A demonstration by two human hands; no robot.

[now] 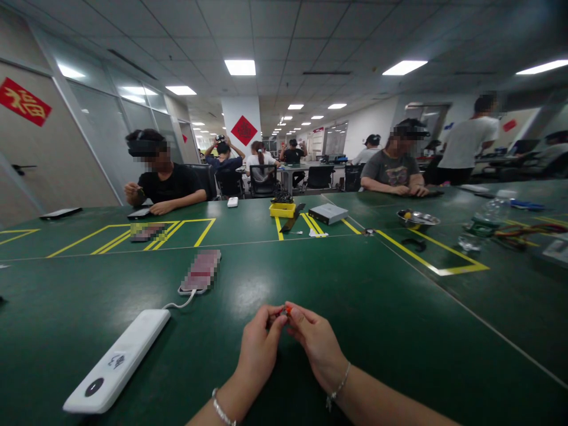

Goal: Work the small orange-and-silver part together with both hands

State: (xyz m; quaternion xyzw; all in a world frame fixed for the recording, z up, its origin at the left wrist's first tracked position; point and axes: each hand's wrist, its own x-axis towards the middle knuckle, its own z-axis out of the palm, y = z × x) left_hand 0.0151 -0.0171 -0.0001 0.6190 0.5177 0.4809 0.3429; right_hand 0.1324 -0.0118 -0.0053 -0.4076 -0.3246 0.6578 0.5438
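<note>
Green table (pixel 377 307) — left grip (pixel 260 343), right grip (pixel 317 334) — pinched on orange piece (pixel 289 309).

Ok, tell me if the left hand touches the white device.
No, the left hand meets the right hand at a small orange part, well away from the white device.

1 yellow tray (pixel 281 212), 1 bowl (pixel 428 221).

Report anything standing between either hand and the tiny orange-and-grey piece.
Nothing visible does: the left hand and right hand both have the tiny orange-and-grey piece in their grasp. The long white rounded device lies off to the left, out of the way.
</note>
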